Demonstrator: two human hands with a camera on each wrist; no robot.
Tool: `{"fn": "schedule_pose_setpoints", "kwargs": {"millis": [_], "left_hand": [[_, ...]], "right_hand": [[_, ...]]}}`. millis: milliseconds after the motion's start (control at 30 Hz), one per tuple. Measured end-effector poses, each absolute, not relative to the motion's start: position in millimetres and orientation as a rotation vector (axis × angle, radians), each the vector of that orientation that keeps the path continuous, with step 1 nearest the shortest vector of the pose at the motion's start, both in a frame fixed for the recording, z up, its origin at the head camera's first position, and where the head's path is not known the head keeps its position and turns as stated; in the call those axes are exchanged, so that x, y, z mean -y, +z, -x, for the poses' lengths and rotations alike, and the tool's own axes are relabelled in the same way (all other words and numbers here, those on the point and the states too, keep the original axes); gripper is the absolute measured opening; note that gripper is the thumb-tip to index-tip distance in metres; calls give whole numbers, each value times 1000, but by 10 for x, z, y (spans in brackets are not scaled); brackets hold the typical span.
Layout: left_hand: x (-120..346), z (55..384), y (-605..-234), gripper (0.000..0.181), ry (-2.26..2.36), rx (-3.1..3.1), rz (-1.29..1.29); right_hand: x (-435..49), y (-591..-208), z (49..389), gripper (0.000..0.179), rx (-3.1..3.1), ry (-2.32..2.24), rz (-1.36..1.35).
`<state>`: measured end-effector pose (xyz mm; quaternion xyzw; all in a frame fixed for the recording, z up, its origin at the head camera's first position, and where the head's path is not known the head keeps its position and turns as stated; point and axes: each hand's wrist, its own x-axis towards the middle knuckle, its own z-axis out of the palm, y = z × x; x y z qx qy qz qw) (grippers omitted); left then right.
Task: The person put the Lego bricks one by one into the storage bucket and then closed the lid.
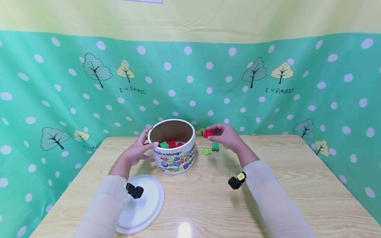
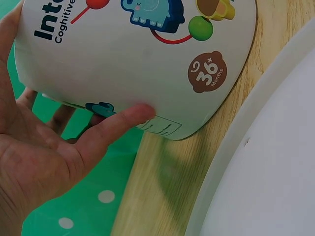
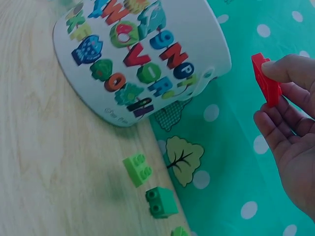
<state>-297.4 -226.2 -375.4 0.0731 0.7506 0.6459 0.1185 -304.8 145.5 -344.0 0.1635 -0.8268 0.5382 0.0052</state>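
A white round bucket (image 1: 186,158) with printed letters and pictures stands lidless on the table, with red and green toy bricks (image 1: 171,143) inside. My left hand (image 1: 137,150) holds it by the left side, one digit over the front of the rim and others spread along the wall. In the left wrist view a finger (image 2: 120,125) lies along the printed wall. To the right of the bucket, my right hand (image 1: 224,135) pinches a red toy brick (image 1: 208,133) between thumb and fingers, above the table. The right wrist view shows this red brick (image 3: 266,81) held edge-on.
Right of the bucket lie a lime brick (image 1: 206,151) and a green brick (image 1: 215,146); another green piece (image 3: 180,231) shows partly in the right wrist view. A white round lid (image 1: 148,201) lies under my left forearm. A green dotted curtain (image 1: 190,89) hangs behind the table.
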Motion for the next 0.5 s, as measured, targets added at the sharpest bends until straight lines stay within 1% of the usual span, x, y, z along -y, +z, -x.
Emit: {"fn": "schedule_pose_setpoints", "kwargs": {"millis": [267,500], "left_hand": [[2248,2969,-3753,94,1881,-2204,-213],[2247,2971,-3754,95,1883,-2201,-219]], "right_hand": [[-1321,-3309,3064,33,2578,1697,-550],[-1160,-3205,3107,29,2574,1712,-576]]}}
